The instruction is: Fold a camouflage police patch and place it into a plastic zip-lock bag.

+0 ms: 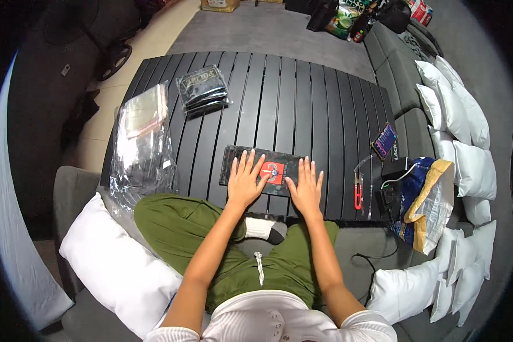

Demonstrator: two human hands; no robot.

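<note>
1. The dark, mottled cloth (275, 156) lies flat near the close edge of the black slatted table (245, 74); it is the clock's centre here, with 12 pointing away from the person.
2. A red patch (272, 173) bearing a dark emblem sits on the cloth, between the 2 hands.
3. Toward 9, the left hand (245, 181) rests palm down on the cloth, fingers straight and slightly spread, thumb near the patch; it is opened flat and grips nothing.
4. Toward 4, the right hand (306, 189) lies palm down over the cloth's right end, fingers extended, thumb held apart; it too is opened flat with nothing in its grasp.
5. At 11, well apart, is a stack of black packets (202, 91) in clear wrapping.
6. Between 9 and 10, clear plastic bags (142, 148) lie along the table's left side.
7. Between 3 and 4 are red-handled snips (358, 195); farther out stands a crumpled blue and gold bag (413, 196).
8. Between 2 and 3, near the table's right edge, is a small device (385, 141) with a lit screen.
9. At 8, a white pillow (114, 265) lies on the grey sofa (71, 194).
</note>
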